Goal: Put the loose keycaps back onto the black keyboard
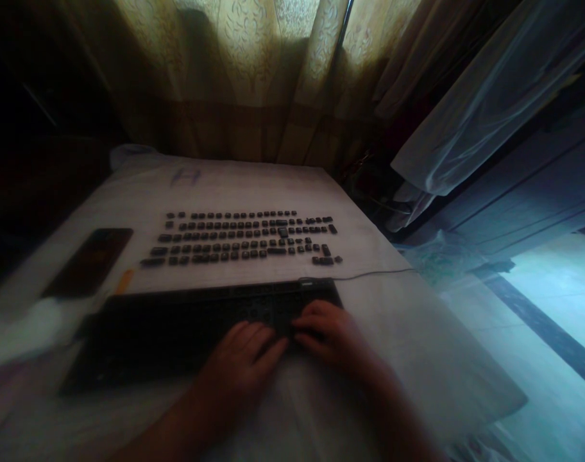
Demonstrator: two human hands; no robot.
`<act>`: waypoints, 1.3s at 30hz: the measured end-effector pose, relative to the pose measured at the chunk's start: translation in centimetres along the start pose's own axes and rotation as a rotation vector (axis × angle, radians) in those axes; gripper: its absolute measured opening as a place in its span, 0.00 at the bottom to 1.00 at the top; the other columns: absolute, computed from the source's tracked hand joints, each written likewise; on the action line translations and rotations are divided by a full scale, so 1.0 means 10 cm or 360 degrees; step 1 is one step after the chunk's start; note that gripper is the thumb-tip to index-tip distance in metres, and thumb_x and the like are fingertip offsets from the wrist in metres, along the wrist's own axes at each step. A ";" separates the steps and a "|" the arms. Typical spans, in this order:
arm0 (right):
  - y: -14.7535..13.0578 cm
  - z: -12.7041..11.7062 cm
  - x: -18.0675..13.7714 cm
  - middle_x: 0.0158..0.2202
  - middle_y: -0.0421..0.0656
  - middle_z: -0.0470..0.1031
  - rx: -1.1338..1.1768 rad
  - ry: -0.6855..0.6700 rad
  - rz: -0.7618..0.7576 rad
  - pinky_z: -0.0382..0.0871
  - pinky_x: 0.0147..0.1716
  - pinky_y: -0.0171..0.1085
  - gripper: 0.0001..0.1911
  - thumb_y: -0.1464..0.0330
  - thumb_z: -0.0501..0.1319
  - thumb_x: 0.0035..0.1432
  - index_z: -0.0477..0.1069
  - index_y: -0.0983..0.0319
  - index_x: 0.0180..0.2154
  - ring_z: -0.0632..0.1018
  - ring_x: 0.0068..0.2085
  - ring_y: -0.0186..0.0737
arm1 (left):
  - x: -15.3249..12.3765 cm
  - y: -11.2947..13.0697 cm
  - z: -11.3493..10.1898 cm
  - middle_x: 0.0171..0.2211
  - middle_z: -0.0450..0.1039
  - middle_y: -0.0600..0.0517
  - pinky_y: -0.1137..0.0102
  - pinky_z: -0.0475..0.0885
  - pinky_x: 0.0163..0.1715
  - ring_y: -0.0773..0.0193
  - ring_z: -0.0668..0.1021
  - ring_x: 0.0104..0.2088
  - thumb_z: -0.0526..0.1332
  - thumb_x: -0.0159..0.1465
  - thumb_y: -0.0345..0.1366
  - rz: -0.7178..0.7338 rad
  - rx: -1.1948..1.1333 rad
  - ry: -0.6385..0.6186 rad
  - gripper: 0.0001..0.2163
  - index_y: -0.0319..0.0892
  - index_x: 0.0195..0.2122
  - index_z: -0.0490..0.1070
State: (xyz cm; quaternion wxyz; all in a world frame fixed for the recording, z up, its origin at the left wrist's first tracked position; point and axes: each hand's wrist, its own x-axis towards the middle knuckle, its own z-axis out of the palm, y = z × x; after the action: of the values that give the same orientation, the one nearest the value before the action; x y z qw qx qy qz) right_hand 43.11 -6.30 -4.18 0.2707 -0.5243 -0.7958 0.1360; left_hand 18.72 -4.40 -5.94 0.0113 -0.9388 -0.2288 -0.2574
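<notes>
A black keyboard lies slantwise on the near part of the table, its surface too dark to show much detail. My left hand rests on its near edge with fingers stretched forward and the thumb out to the side. At the keyboard's right end, my right hand has its fingers bent and thumb drawn close to them. Whatever is between those fingertips is too small and blurred to name. Beyond the keyboard, loose black keycaps are laid out in several rows.
A dark phone lies left of the keycaps, near a small orange object. A blurred white thing is at the left edge. A thin cable runs right across the pale-covered table. Patterned curtains hang behind.
</notes>
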 end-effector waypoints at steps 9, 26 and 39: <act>0.02 0.01 -0.01 0.37 0.46 0.78 0.0008 0.0014 -0.0035 0.75 0.36 0.40 0.08 0.70 0.65 0.59 0.80 0.60 0.41 0.78 0.37 0.42 | 0.02 0.03 0.02 0.48 0.76 0.45 0.54 0.72 0.51 0.54 0.76 0.48 0.51 0.71 0.30 0.0003 0.0022 0.0051 0.15 0.43 0.54 0.73; -0.10 0.01 -0.18 0.35 0.44 0.78 0.0092 0.0026 0.0039 0.75 0.37 0.41 0.07 0.69 0.65 0.59 0.80 0.58 0.40 0.79 0.36 0.42 | -0.05 0.02 0.03 0.48 0.77 0.47 0.57 0.71 0.54 0.57 0.76 0.50 0.50 0.71 0.27 0.0072 -0.0031 0.0107 0.16 0.43 0.52 0.74; -0.11 -0.01 -0.13 0.34 0.43 0.78 0.0137 -0.0021 0.0082 0.72 0.34 0.38 0.07 0.71 0.66 0.57 0.81 0.59 0.39 0.78 0.35 0.39 | -0.04 0.03 0.06 0.49 0.74 0.46 0.55 0.70 0.54 0.55 0.74 0.51 0.51 0.71 0.28 0.0085 -0.0008 0.0071 0.16 0.45 0.56 0.72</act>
State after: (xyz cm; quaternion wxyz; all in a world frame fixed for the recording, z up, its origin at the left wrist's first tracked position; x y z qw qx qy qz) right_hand 42.77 -7.93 -3.90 0.2842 -0.5315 -0.7773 0.1805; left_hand 18.84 -4.77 -6.63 0.0209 -0.9386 -0.2027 -0.2784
